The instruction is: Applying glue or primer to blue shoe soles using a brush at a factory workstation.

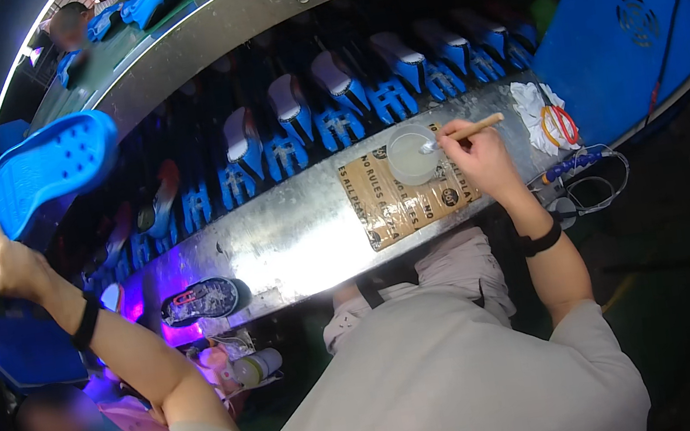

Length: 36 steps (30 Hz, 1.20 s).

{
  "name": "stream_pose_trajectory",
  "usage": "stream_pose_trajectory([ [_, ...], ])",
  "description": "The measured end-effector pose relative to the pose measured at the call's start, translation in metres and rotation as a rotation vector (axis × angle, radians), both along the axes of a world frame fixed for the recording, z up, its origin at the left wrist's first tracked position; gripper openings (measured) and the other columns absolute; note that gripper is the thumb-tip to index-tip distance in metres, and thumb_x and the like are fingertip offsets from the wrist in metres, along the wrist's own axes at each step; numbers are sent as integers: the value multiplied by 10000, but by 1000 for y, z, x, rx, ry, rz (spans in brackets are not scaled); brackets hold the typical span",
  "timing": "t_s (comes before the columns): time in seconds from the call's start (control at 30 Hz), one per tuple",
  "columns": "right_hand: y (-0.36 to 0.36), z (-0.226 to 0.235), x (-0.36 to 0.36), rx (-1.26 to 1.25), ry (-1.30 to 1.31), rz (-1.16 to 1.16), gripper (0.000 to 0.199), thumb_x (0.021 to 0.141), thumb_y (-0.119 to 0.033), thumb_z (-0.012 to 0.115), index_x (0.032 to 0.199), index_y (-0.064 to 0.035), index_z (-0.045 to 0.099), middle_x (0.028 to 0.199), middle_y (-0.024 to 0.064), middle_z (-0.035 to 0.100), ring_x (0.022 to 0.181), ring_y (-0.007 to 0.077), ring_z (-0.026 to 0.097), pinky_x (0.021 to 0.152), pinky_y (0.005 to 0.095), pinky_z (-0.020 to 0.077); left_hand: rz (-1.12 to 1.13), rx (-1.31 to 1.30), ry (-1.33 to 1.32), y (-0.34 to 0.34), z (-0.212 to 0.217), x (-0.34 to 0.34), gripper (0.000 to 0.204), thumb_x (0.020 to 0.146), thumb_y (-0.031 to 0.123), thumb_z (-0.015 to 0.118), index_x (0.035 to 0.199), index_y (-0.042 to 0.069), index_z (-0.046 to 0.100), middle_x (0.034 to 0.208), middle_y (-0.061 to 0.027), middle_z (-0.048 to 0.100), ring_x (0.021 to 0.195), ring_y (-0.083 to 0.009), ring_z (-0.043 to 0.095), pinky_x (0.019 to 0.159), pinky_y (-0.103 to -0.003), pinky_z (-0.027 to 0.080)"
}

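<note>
Two hands busy: left hand (6,263) grips a blue shoe sole (43,172) rising above it; right hand (483,159) pinches a wooden-handled brush (464,132), bristles in a cup (412,155)

Head view, high above, looking steeply down; metal workbench (294,231) close

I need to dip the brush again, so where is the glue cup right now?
In the head view the cup stands right of centre on the metal ledge, on a taped brown sheet, beside the right hand dipping a brush.
</note>
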State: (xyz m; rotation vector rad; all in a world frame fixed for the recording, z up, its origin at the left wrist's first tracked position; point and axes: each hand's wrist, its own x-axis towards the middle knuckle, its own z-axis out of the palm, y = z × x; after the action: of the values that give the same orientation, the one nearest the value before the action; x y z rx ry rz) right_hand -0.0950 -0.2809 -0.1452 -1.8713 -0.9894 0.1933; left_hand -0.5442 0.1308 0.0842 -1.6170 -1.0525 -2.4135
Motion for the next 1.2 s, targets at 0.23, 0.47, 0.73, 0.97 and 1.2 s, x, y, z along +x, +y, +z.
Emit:
stream_pose_trajectory([
  [0.23, 7, -18, 7, -152, -79, 61, 183, 888, -201, 622, 911, -38, 703, 689, 146, 656, 621, 259, 651, 598, 352, 490, -782, -373, 161, -175, -106, 127, 491, 914, 25, 623, 1390, 3, 505, 1334, -86, 553, 1169, -181, 545, 1035, -291, 400],
  [0.47, 4, 7, -12, 161, -119, 83, 136, 894, -121, 634, 921, -3, 695, 793, 115, 682, 660, 197, 637, 607, 300, 487, -1551, -1301, -304, -258, -248, 118, 461, 949, 283, 566, 1280, -38, 541, 1142, -159, 659, 1005, -244, 666, 896, -373, 539],
  [0.73, 4, -3, -23, 191, 28, 189, 145, 914, -102, 637, 996, 5, 691, 900, 99, 697, 800, 170, 649, 712, 281, 503, -2018, -1442, -338, -313, -248, 113, 913, 849, 440, 712, 1504, -20, 274, 1362, -297, 515, 1201, -404, 586, 1018, -510, 488],
  [0.97, 11, 22, -69, 224, 181, 546, 168, 874, -62, 630, 1006, 9, 706, 902, 115, 693, 822, 191, 636, 750, 315, 495, -1939, -1483, -306, -296, -262, 101, 910, 888, 311, 737, 1540, -17, 194, 1438, -161, 468, 1278, -236, 523, 1054, -371, 455],
  [1.2, 30, 18, -80, 259, 54, 552, 169, 830, -36, 646, 981, 6, 712, 853, 120, 699, 768, 234, 617, 718, 342, 486, -1952, -1478, -233, -293, -252, 103, 909, 883, 298, 743, 1542, -20, 205, 1441, -144, 465, 1271, -229, 519, 1054, -359, 439],
])
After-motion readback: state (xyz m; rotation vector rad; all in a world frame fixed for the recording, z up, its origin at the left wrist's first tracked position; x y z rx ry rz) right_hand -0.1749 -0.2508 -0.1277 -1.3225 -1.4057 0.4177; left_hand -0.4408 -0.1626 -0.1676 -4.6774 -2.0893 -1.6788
